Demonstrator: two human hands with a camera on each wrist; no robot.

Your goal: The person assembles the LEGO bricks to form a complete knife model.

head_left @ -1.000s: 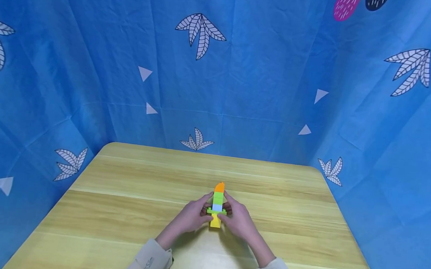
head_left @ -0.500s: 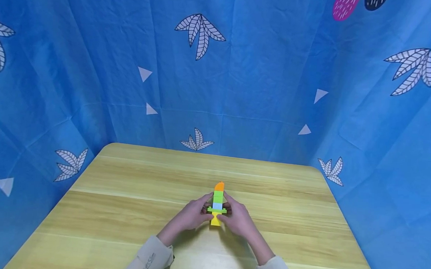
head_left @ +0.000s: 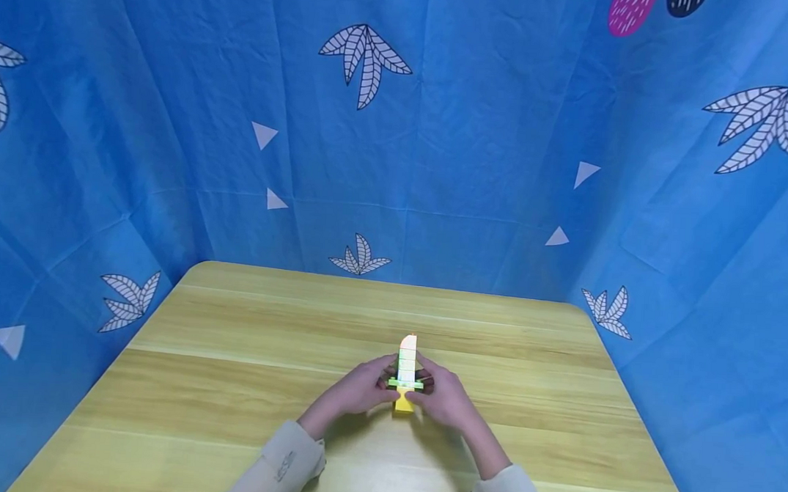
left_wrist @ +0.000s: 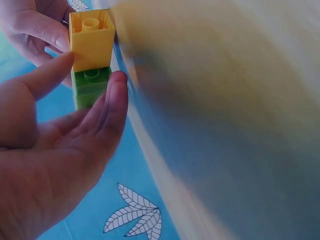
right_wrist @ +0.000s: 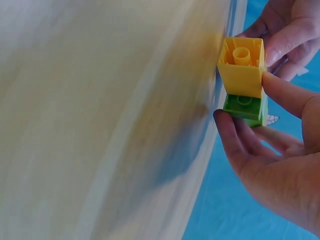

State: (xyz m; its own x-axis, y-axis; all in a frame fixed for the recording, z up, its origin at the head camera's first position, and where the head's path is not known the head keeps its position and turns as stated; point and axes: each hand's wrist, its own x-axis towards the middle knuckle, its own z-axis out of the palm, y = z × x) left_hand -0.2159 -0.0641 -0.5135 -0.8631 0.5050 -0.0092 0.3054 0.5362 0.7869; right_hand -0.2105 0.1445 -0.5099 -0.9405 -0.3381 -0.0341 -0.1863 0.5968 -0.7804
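Observation:
Both hands hold one sword-shaped toy of building blocks point(head_left: 403, 402) between them. Its yellow block point(left_wrist: 92, 51) lies nearest the person, with a green crosspiece point(head_left: 394, 382) ahead of it. Beyond that the blade part looks washed out white by glare, up to a curved tip. My left hand point(head_left: 364, 388) grips it from the left, thumb on the yellow block and fingers by the green part. From the other side my right hand point(head_left: 447, 399) grips it likewise. In the right wrist view, the yellow block point(right_wrist: 241, 80) shows its hollow underside with a tube inside.
A light wood-grain table point(head_left: 265, 328) spreads beneath the hands. Blue curtain cloth point(head_left: 504, 133) with leaf and triangle prints hangs behind it and along both sides.
Both hands and the toy have moved slightly right together. The orange, green and blue blade colours seen before now show as bright white. The grip looks the same.

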